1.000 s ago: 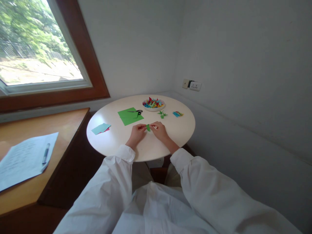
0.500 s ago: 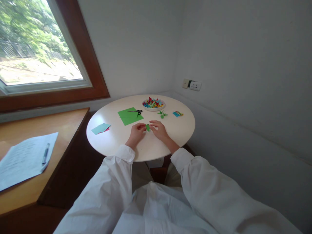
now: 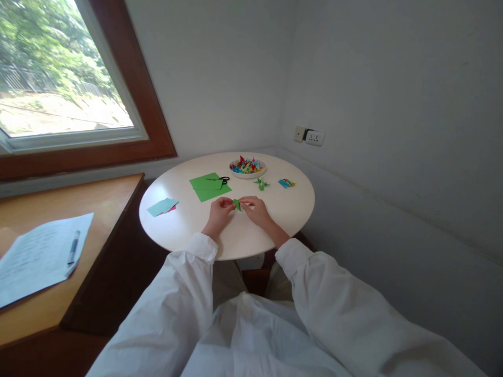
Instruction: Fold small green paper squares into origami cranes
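Observation:
A small folded piece of green paper (image 3: 237, 204) is held between my two hands, above the near middle of the round white table (image 3: 184, 230). My left hand (image 3: 220, 211) pinches its left side, fingers closed. From the right, my right hand (image 3: 256, 210) grips it with thumb and fingertips. The fingers partly cover the paper, so its exact fold is hard to make out. Just beyond my right hand lie several small green folded paper pieces (image 3: 261, 184). Green paper sheets (image 3: 206, 192) lie beyond my left hand, with black-handled scissors (image 3: 223, 180) on top.
A white bowl (image 3: 248, 176) of colourful folded paper stands at the back. Thin coloured strips (image 3: 286, 183) lie at the right, light blue paper (image 3: 162, 207) at the left. A wooden desk (image 3: 113, 209) holds a written sheet (image 3: 43, 256) and a pen (image 3: 74, 247).
My right hand's fingers have come down and closed onto the green paper, which has turned and shifted slightly left. My left hand has barely moved.

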Tool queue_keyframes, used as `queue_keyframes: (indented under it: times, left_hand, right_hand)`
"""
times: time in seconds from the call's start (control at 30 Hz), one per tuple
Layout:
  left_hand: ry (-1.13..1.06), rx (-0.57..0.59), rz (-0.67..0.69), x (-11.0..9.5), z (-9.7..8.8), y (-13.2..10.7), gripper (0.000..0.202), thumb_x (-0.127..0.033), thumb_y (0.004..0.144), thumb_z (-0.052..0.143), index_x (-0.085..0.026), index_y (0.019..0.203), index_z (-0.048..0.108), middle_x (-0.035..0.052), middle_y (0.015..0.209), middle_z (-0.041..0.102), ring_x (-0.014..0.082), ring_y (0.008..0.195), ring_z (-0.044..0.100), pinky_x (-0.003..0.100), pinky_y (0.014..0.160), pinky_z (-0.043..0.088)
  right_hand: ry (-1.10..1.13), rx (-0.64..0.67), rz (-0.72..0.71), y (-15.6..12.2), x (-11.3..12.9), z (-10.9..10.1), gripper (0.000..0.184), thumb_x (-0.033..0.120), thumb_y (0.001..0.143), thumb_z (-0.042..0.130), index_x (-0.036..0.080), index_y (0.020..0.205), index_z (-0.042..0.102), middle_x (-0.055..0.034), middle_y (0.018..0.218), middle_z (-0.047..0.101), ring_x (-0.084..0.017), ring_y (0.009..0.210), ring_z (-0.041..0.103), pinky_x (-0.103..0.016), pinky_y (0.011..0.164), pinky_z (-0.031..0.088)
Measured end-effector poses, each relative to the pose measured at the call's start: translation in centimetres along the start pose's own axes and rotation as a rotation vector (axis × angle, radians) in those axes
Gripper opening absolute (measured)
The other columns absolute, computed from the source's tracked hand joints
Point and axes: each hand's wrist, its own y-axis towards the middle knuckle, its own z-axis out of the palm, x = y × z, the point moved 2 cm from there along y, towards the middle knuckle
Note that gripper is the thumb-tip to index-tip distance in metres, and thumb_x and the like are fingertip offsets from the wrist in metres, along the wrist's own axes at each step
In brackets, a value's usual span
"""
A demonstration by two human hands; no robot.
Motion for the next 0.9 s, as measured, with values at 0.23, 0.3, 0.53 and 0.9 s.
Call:
queue_keyframes:
  times: [0.23, 0.3, 0.53, 0.9]
  left_hand:
    - [0.055, 0.033, -0.01, -0.44, 0.3, -0.45, 0.019, -0.019, 0.05, 0.075, -0.013, 0.062, 0.062, 0.0007, 0.059, 0.063, 0.0128, 0.056, 0.057, 0.027, 0.06, 0.043]
    - [0.067, 0.045, -0.006, -0.58, 0.41, -0.6, 0.018, -0.02, 0.051, 0.075, -0.013, 0.062, 0.063, 0.0011, 0.059, 0.063, 0.0128, 0.056, 0.056, 0.027, 0.059, 0.042]
    - [0.061, 0.081, 0.01, -0.79, 0.4, -0.63, 0.017, -0.019, 0.052, 0.073, -0.013, 0.064, 0.063, 0.0017, 0.062, 0.064, 0.0135, 0.058, 0.057, 0.028, 0.063, 0.043]
    - [-0.002, 0.148, 0.013, -0.9, 0.62, -0.76, 0.02, -0.024, 0.056, 0.073, -0.014, 0.069, 0.061, 0.0006, 0.063, 0.064, 0.0134, 0.06, 0.059, 0.028, 0.065, 0.045]
  right_hand:
    - [0.066, 0.024, 0.082, 0.02, -0.32, 0.36, 0.011, 0.025, 0.067, 0.063, 0.016, 0.073, 0.065, -0.0048, 0.072, 0.068, -0.015, 0.066, 0.061, -0.028, 0.064, 0.05]
    - [0.08, 0.028, 0.1, 0.01, -0.35, 0.41, 0.013, 0.026, 0.065, 0.065, 0.015, 0.073, 0.065, -0.004, 0.071, 0.068, -0.015, 0.064, 0.061, -0.027, 0.062, 0.049]
    - [0.087, 0.045, 0.139, 0.05, -0.52, 0.4, 0.015, 0.028, 0.064, 0.066, 0.016, 0.073, 0.065, -0.0038, 0.071, 0.068, -0.015, 0.065, 0.06, -0.027, 0.064, 0.049]
    - [0.059, 0.043, 0.157, 0.11, -0.45, 0.39, 0.01, 0.027, 0.067, 0.062, 0.017, 0.069, 0.062, -0.0052, 0.077, 0.068, -0.016, 0.073, 0.06, -0.03, 0.068, 0.048]
